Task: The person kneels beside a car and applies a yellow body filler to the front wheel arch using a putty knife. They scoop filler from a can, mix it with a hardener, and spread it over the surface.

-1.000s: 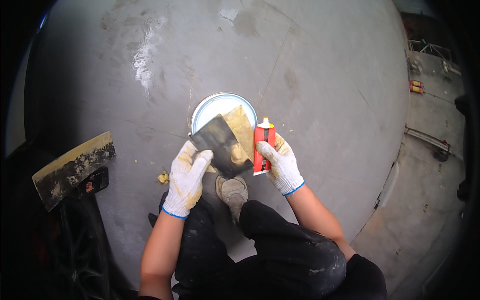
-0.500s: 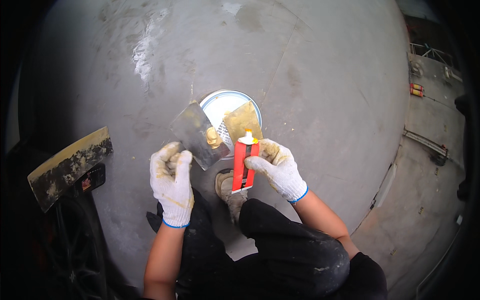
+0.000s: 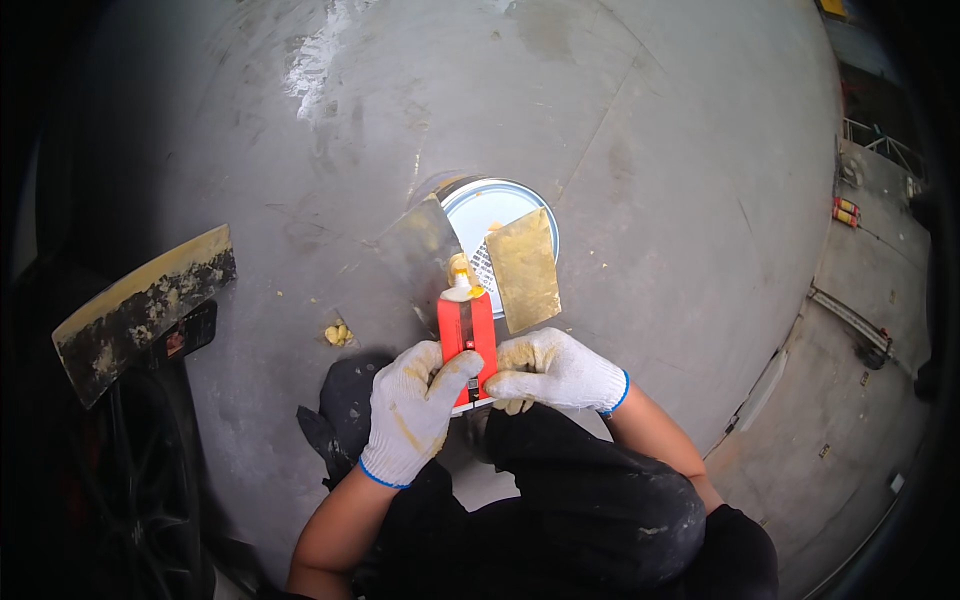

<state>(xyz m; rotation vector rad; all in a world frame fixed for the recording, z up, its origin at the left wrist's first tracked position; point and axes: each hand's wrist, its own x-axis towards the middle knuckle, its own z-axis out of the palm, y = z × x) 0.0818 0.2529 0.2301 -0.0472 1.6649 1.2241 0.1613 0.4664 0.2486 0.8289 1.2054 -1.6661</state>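
A red tube (image 3: 450, 330) with a white nozzle smeared yellow is gripped by both my gloved hands. My left hand (image 3: 415, 410) has its thumb across the tube's front, and my right hand (image 3: 550, 370) is closed at the tube's lower right. Beyond them, a white-lidded can (image 3: 490, 200) bears a dark scraper plate (image 3: 420, 235) at the left and a gold, putty-stained plate (image 3: 522, 265) at the right. A lump of yellowish putty shows behind the nozzle, partly hidden.
At the left, a wide putty-stained blade (image 3: 140, 300) rests on a dark stand with spokes (image 3: 140, 480). Putty lumps (image 3: 337, 334) lie on the grey surface. Red-and-yellow cylinders (image 3: 845, 212) and a metal bar (image 3: 840, 310) are at the far right. My dark-clad knees (image 3: 590, 510) are below.
The dark plate has left my left hand and rests on the can. My left hand has taken hold of the tube, which my right hand moved down and leftward.
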